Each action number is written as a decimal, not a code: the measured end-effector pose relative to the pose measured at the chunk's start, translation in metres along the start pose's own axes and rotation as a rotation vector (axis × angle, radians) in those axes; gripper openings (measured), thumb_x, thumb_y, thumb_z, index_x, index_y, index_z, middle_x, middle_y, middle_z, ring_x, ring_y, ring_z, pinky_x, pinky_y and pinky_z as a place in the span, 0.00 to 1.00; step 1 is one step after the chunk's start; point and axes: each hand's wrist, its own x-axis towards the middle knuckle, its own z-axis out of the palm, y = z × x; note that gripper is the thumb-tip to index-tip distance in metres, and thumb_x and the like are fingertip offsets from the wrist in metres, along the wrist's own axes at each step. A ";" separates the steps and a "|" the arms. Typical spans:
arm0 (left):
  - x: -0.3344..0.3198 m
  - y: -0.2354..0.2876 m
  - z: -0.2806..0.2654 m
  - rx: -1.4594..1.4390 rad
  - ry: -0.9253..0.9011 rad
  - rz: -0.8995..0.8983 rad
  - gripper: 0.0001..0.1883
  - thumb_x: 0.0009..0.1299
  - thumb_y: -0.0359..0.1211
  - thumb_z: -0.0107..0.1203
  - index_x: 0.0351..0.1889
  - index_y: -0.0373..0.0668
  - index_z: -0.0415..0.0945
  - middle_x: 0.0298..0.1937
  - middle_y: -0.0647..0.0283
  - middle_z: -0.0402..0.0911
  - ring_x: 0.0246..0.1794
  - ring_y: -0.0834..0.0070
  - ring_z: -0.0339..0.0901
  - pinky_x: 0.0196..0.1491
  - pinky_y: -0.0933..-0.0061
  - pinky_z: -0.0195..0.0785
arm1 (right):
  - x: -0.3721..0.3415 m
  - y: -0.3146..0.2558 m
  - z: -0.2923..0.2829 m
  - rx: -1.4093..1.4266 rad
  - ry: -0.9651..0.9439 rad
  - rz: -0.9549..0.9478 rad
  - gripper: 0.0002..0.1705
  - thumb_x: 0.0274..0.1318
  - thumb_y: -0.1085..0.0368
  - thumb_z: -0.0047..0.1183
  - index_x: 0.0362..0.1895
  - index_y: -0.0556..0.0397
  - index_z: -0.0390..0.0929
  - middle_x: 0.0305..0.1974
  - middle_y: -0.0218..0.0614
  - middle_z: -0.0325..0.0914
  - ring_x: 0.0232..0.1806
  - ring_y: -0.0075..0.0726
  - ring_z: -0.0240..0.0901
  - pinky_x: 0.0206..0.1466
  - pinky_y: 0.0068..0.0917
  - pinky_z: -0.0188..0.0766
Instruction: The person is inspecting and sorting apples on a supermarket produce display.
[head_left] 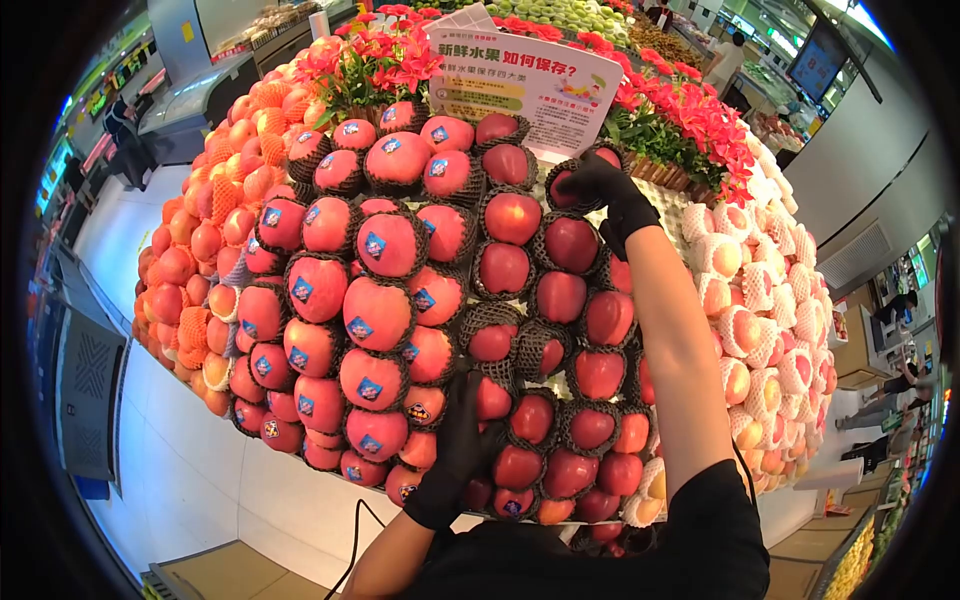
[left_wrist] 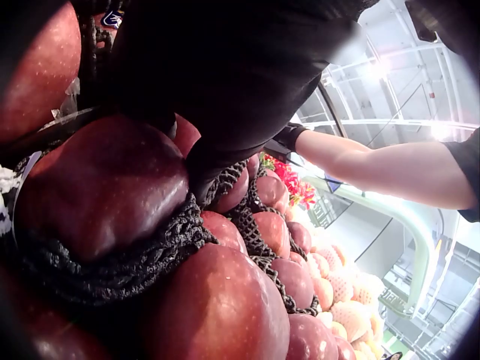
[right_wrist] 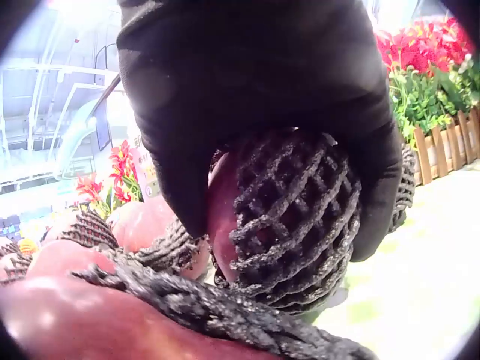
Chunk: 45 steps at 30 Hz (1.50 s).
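Both hands wear black gloves. Near the sign, at the back of the dark red apples, the right hand point(head_left: 604, 196) reaches out. In the right wrist view this hand point(right_wrist: 259, 82) grips an apple in black foam netting point(right_wrist: 296, 217), thumb and fingers on opposite sides of it. The left hand point(head_left: 462, 445) lies low among the front apples, beside a red apple point(head_left: 492, 398). Seen from the left wrist, the hand point(left_wrist: 217, 75) is dark and close over a netted apple point(left_wrist: 112, 187); its fingertips are hidden.
Stickered apples point(head_left: 377, 320) are stacked left of the dark red ones, with orange-netted fruit point(head_left: 205, 240) beyond. White-netted fruit point(head_left: 745, 330) lies at the right. A printed sign point(head_left: 525, 85) and red flowers point(head_left: 690, 125) in a wooden planter point(right_wrist: 450, 146) stand at the back.
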 end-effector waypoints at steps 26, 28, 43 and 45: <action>-0.023 0.011 -0.031 -0.342 0.044 0.055 0.29 0.66 0.31 0.60 0.64 0.39 0.62 0.57 0.56 0.73 0.49 0.74 0.73 0.51 0.71 0.69 | -0.338 -0.013 0.068 0.726 0.428 -0.343 0.45 0.37 0.68 0.68 0.63 0.60 0.61 0.53 0.41 0.71 0.53 0.34 0.70 0.57 0.31 0.71; -0.026 0.018 -0.040 -0.369 0.001 0.041 0.28 0.67 0.30 0.59 0.64 0.40 0.62 0.56 0.58 0.73 0.48 0.75 0.74 0.50 0.72 0.70 | -0.352 -0.006 0.090 0.665 0.504 -0.344 0.45 0.39 0.68 0.67 0.64 0.60 0.60 0.55 0.42 0.70 0.56 0.35 0.68 0.59 0.31 0.69; -0.040 0.028 -0.073 -0.749 -0.264 0.039 0.35 0.69 0.28 0.55 0.72 0.41 0.50 0.65 0.52 0.63 0.61 0.69 0.68 0.57 0.70 0.69 | -0.432 -0.055 0.193 0.825 0.203 -0.220 0.41 0.50 0.62 0.63 0.66 0.57 0.58 0.61 0.42 0.65 0.63 0.38 0.62 0.65 0.34 0.62; -0.043 0.031 -0.079 -0.700 -0.265 0.050 0.35 0.70 0.28 0.55 0.72 0.39 0.50 0.65 0.53 0.64 0.60 0.70 0.68 0.56 0.71 0.69 | -0.440 -0.061 0.203 0.842 0.215 -0.230 0.39 0.53 0.59 0.61 0.66 0.57 0.59 0.60 0.43 0.66 0.63 0.38 0.62 0.65 0.35 0.61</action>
